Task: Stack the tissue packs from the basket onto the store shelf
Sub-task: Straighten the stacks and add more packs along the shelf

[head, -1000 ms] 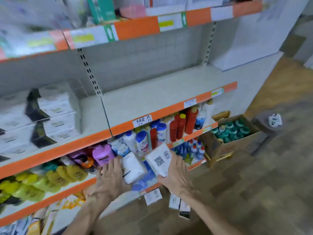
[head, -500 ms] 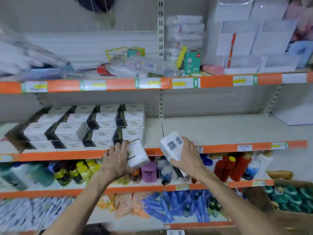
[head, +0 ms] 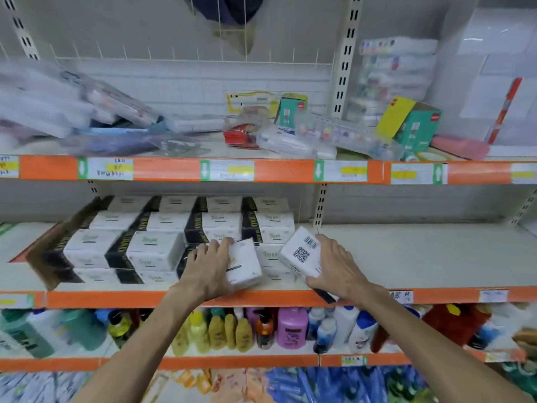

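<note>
My left hand (head: 207, 267) grips a white tissue pack (head: 244, 264) at the front of the middle shelf (head: 406, 254), right against the stacked packs. A second white tissue pack (head: 302, 254), with a QR code and barcode facing me, is tilted in my right hand (head: 338, 269) just above the shelf. Rows of white and black tissue packs (head: 162, 237) stand stacked two to three high on the left half of this shelf. No basket is in view.
The shelf's right half is bare board. An orange price rail (head: 261, 298) runs along its front edge. Above, the upper shelf (head: 261, 170) carries loose packets and boxes. Below, bottles (head: 290, 327) crowd the lower shelf.
Both hands have risen from the lower shelves up to the middle shelf with a pack each. The view swung left to face the stacked packs, and the packs now reach the shelf front.
</note>
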Demonstrator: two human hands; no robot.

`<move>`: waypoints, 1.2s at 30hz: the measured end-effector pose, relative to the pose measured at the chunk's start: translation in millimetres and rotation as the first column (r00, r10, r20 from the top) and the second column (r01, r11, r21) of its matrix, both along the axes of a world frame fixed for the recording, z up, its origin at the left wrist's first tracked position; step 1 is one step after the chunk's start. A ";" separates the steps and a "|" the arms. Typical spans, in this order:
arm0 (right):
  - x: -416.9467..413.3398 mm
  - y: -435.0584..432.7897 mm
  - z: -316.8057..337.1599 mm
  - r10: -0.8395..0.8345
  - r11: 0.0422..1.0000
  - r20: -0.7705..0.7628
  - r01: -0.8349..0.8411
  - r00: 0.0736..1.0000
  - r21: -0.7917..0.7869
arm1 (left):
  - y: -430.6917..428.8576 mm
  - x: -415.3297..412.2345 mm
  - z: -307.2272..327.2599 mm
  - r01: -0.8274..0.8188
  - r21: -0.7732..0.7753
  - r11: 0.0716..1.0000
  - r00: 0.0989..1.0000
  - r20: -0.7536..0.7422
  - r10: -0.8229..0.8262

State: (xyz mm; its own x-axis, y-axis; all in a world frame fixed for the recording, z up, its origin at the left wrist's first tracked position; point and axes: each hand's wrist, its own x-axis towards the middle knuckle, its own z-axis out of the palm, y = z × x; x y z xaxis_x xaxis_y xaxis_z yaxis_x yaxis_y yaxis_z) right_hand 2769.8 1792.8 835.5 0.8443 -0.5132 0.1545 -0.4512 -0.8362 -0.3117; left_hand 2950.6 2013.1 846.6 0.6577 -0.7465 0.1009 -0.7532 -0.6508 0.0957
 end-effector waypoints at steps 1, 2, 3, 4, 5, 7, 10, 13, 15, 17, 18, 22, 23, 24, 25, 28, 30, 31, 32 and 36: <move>10.2 -0.3 0.8 0.003 1.000 -0.011 -0.003 1.000 -0.007 | -2.7 11.9 0.8 0.020 0.008 1.000 1.000 -0.002 -0.020; 19.2 -0.1 0.7 0.006 1.000 -0.025 -0.006 1.000 -0.016 | -4.9 22.9 0.7 0.036 0.019 0.999 0.999 -0.002 -0.036; 27.1 0.4 0.2 0.009 1.000 -0.040 -0.010 0.999 -0.023 | -7.0 33.2 0.1 0.047 0.032 0.998 0.999 -0.003 -0.046; 33.7 1.1 -0.8 0.011 1.000 -0.056 -0.013 0.998 -0.024 | -9.0 42.1 -1.1 0.054 0.049 0.997 0.999 -0.004 -0.054; 39.2 1.7 -2.5 0.013 1.000 -0.075 -0.014 0.997 -0.020 | -11.0 49.4 -3.1 0.062 0.071 0.996 0.998 -0.009 -0.062; 48.1 2.6 -5.9 0.010 1.000 -0.116 -0.011 0.993 -0.007 | -15.6 60.0 -8.0 0.089 0.115 0.989 0.996 -0.020 -0.087; 58.2 2.5 -9.1 0.019 1.000 -0.176 -0.017 0.984 0.010 | -20.9 71.9 -15.5 0.127 0.147 0.981 0.991 -0.047 -0.122; 67.3 0.4 -10.3 0.037 0.999 -0.213 -0.031 0.976 0.031 | -24.1 82.1 -17.6 0.141 0.129 0.982 0.989 -0.065 -0.134; 74.3 -3.1 -9.3 0.052 0.998 -0.242 -0.041 0.969 0.050 | -23.9 86.8 -15.7 0.141 0.105 0.984 0.990 -0.033 -0.138; 81.6 -7.2 -7.4 0.063 0.997 -0.272 -0.047 0.960 0.063 | -19.3 93.0 -16.1 0.138 0.056 0.989 0.990 0.003 -0.138; 84.8 -8.8 -5.6 0.069 0.996 -0.288 -0.051 0.955 0.071 | -15.5 97.2 -17.2 0.134 0.027 0.991 0.991 0.011 -0.134; 93.0 -17.1 -0.3 0.108 0.993 -0.351 -0.081 0.930 0.090 | 0.4 117.4 -24.8 0.143 -0.037 0.989 0.990 0.012 -0.143; 94.2 -18.6 0.4 0.114 0.992 -0.359 -0.086 0.926 0.091 | 2.9 120.4 -25.8 0.146 -0.050 0.988 0.989 0.008 -0.146; 95.6 -19.6 0.8 0.118 0.992 -0.367 -0.092 0.923 0.090 | 4.8 122.2 -26.1 0.142 -0.064 0.988 0.990 -0.002 -0.142; 97.3 -19.9 1.3 0.123 0.991 -0.373 -0.097 0.920 0.087 | 6.0 123.0 -25.5 0.135 -0.069 0.988 0.991 -0.012 -0.136; 104.1 -19.2 0.2 0.139 0.990 -0.384 -0.120 0.913 0.073 | 9.8 124.4 -25.7 0.128 -0.077 0.989 0.991 -0.013 -0.130; 108.6 -17.8 -1.0 0.153 0.988 -0.382 -0.136 0.911 0.070 | 14.4 125.0 -29.7 0.137 -0.112 0.984 0.990 -0.019 -0.140; 110.5 -16.9 -1.1 0.158 0.987 -0.380 -0.142 0.912 0.071 | 16.9 125.9 -31.4 0.135 -0.125 0.983 0.990 -0.029 -0.140; 112.5 -16.2 -1.4 0.162 0.987 -0.375 -0.146 0.913 0.071 | 19.6 127.4 -32.0 0.128 -0.133 0.983 0.990 -0.037 -0.134; 124.8 -5.1 -3.8 0.164 0.986 -0.345 -0.154 0.924 0.057 | 32.4 141.1 -22.3 0.053 -0.137 0.989 0.997 -0.044 -0.060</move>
State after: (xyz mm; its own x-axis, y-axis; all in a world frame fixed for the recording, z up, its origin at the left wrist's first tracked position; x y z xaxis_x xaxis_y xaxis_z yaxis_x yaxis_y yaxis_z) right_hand 2894.6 1787.7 831.7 0.9131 -0.3678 -0.1759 -0.3976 -0.8990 -0.1837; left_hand 3091.7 2045.5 824.3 0.6214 -0.7641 0.1732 -0.7808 -0.5858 0.2170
